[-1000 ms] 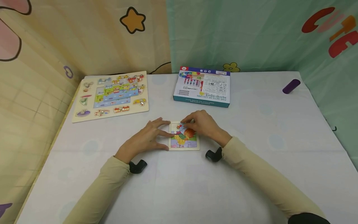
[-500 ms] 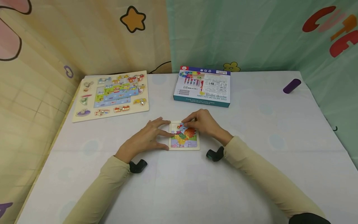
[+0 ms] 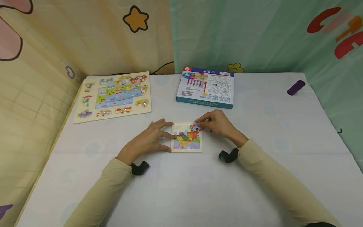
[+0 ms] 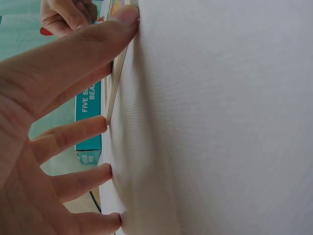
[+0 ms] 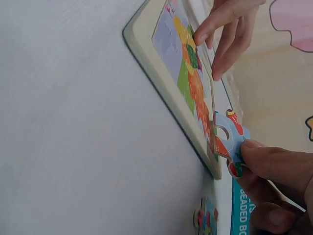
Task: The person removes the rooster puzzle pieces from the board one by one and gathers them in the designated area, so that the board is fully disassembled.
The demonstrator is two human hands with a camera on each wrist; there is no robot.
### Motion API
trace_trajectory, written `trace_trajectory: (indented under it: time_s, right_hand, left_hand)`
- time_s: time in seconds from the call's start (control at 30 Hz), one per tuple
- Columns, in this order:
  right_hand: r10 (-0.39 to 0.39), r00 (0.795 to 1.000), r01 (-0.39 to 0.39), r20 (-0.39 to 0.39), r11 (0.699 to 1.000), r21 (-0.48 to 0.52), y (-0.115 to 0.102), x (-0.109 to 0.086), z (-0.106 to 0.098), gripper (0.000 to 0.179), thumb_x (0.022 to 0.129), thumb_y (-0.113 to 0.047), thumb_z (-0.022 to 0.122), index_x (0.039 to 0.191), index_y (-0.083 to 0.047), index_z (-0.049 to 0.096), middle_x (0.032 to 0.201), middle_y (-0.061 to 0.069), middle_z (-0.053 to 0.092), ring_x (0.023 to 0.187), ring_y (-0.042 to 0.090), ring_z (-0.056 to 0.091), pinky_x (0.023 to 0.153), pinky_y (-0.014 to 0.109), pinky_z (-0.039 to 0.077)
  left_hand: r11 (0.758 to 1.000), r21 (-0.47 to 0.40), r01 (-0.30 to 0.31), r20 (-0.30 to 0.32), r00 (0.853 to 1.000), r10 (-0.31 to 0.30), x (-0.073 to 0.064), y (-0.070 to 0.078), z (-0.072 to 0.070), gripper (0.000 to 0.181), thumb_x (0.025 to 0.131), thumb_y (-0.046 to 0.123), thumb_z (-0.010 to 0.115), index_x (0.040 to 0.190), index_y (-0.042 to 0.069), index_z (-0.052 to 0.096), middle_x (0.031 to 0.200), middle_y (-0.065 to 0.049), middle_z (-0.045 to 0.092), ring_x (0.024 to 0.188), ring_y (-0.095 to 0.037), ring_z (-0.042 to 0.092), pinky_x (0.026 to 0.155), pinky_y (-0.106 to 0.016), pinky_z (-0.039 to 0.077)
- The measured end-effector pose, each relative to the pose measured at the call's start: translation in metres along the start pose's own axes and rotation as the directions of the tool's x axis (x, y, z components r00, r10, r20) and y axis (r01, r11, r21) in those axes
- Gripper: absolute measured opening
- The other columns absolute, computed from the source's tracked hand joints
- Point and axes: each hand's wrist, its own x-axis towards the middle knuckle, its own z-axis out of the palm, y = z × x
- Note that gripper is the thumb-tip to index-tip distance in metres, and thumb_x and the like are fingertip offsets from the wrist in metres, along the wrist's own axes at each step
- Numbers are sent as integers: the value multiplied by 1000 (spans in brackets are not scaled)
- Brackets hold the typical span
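A small jigsaw puzzle in a pale wooden frame lies flat on the white table, its lower part filled with coloured pieces. My right hand pinches a light blue puzzle piece with red details between thumb and fingers. That piece is tilted over the frame's upper right corner, seen from the side in the right wrist view. Bare tray shows at the puzzle's upper left. My left hand is spread along the frame's left side, thumb at the near corner and one fingertip reaching onto the pieces.
Behind the puzzle lies a white and teal toy box. A large wooden knob-puzzle board sits at back left with blue picture boards on it. A purple cylinder lies at back right. Another colourful piece shows past the frame in the right wrist view.
My right hand has shifted right with the blue piece, from the puzzle's upper middle to its upper right corner, uncovering bare tray. The left hand has stayed still.
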Motion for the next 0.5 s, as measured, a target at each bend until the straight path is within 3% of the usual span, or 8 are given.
trace_trajectory:
  time_s: [0.13,0.33,0.5]
  right_hand:
    - [24,1000,-24,-11,1000,-9,12,-8,-12,15,91,-16,71,103,-11,79,86,2,72,64,20,52,52,23,35]
    - [60,997,-63,-49,996,-57,24,-21,-29,16,92,-17,70,103,-10,79,96,3,73,74,22,46,56,26,34]
    - [105,992,-110,-71,992,-64,35,-31,-38,18,92,-17,68,106,-9,78,94,5,72,77,21,47,59,26,37]
  left_hand:
    - [1000,-6,6,4,1000,-6,-1,1,0,54,71,34,88,121,19,73,149,-11,46,146,-38,21,112,-67,15]
    - [1000,-12,8,0,1000,-8,-2,2,0,55,71,34,88,121,19,73,149,-11,46,146,-38,21,113,-67,14]
    - [1000,-9,7,0,1000,-7,-2,1,0,54,71,34,88,121,19,73,149,-11,46,146,-38,21,113,-67,14]
